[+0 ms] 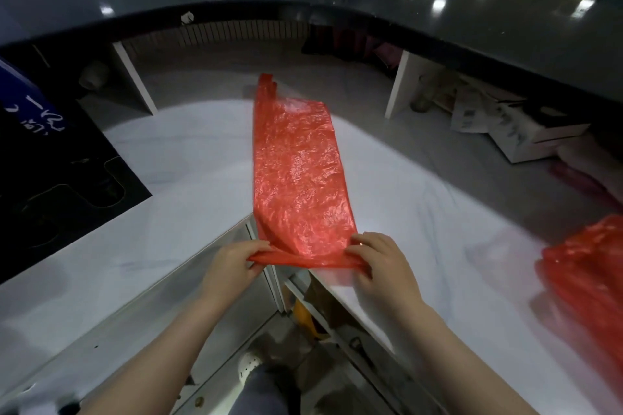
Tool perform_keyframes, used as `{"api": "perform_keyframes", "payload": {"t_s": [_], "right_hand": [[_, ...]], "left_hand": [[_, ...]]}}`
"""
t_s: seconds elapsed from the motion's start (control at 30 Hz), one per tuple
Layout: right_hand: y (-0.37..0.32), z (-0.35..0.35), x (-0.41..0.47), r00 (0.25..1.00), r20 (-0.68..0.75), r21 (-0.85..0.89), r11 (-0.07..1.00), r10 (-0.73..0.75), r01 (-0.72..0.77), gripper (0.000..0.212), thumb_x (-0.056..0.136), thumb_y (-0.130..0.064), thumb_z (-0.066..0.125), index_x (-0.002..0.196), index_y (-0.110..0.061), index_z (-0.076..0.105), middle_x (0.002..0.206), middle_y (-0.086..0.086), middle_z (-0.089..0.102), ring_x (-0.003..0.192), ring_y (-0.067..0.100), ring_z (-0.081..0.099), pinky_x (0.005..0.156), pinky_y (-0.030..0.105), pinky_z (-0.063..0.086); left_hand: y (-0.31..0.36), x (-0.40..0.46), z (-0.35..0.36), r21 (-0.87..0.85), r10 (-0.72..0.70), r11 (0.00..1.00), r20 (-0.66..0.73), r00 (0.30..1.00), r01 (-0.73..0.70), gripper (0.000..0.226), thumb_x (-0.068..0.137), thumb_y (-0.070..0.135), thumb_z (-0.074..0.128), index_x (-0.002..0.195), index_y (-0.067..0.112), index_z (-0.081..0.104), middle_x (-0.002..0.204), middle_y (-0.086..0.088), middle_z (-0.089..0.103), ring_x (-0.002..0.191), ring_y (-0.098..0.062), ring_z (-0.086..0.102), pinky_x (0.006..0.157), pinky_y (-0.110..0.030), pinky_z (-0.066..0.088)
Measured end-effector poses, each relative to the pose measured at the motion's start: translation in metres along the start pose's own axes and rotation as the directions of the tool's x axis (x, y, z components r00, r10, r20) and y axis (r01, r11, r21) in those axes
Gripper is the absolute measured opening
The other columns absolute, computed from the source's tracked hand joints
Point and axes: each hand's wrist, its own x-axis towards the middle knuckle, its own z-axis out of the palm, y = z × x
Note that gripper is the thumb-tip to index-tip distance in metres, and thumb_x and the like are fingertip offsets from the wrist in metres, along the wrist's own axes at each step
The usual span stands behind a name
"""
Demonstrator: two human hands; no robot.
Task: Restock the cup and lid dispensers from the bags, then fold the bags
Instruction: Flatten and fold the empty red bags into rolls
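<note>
A red plastic bag [298, 172] lies flat as a long narrow strip on the white counter [188, 158], its handles pointing away from me. Its near end is turned over into a small fold at the counter's inner corner. My left hand [232, 263] pinches the left end of that fold. My right hand [377, 261] pinches the right end. A second red bag [586, 280] lies crumpled on the counter at the right edge of view. No cups, lids or dispensers are visible.
A black panel with cut-outs [64, 192] lies on the counter at the left. A raised dark ledge [438, 10] runs along the back. Cardboard boxes [519, 131] sit under it at the right. Below my hands are open shelves and my shoe [251, 364].
</note>
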Motion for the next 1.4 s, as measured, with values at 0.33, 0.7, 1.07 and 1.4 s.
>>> {"api": "perform_keyframes", "payload": {"t_s": [0.33, 0.7, 1.07, 1.4], "right_hand": [[0.001, 0.002, 0.0, 0.976, -0.061, 0.2, 0.96, 0.21, -0.194, 0.022, 0.088, -0.039, 0.048, 0.094, -0.035, 0.068, 0.088, -0.023, 0.056, 0.092, 0.001, 0.05, 0.077, 0.028, 0.049], [0.004, 0.0, 0.005, 0.943, -0.082, 0.242, 0.925, 0.321, -0.294, 0.032, 0.093, -0.031, 0.053, 0.124, -0.027, 0.052, 0.071, -0.011, 0.054, 0.082, 0.008, 0.051, 0.068, 0.028, 0.041], [0.009, 0.005, 0.004, 0.979, -0.164, 0.055, 0.992, 0.119, -0.111, 0.03, 0.089, -0.044, 0.052, 0.098, -0.021, 0.068, 0.117, -0.013, 0.051, 0.117, 0.008, 0.031, 0.097, 0.031, 0.035], [0.007, 0.016, 0.011, 0.937, -0.17, -0.149, 0.933, 0.304, -0.329, 0.047, 0.094, -0.051, 0.037, 0.089, -0.021, 0.073, 0.119, -0.007, 0.05, 0.12, 0.008, 0.028, 0.105, 0.033, 0.033]], "left_hand": [[0.003, -0.002, -0.003, -0.274, -0.278, 0.928, -0.058, 0.959, 0.253, 0.012, 0.081, 0.032, 0.071, 0.093, 0.033, 0.072, 0.087, 0.026, 0.067, 0.086, 0.015, 0.059, 0.076, -0.007, 0.039], [0.007, -0.006, -0.004, -0.255, -0.353, 0.907, -0.031, 0.935, 0.334, 0.02, 0.088, 0.023, 0.065, 0.069, 0.026, 0.06, 0.07, 0.011, 0.063, 0.067, 0.0, 0.055, 0.059, -0.016, 0.035], [0.025, 0.003, 0.001, -0.216, -0.378, 0.904, 0.006, 0.926, 0.37, 0.017, 0.088, 0.03, 0.064, 0.072, 0.025, 0.064, 0.071, 0.011, 0.065, 0.068, -0.002, 0.058, 0.057, -0.017, 0.037], [0.023, 0.005, 0.01, -0.159, -0.443, 0.882, 0.038, 0.896, 0.443, 0.034, 0.093, 0.034, 0.057, 0.067, 0.012, 0.061, 0.056, 0.004, 0.052, 0.052, -0.011, 0.046, 0.049, -0.026, 0.03]]}}
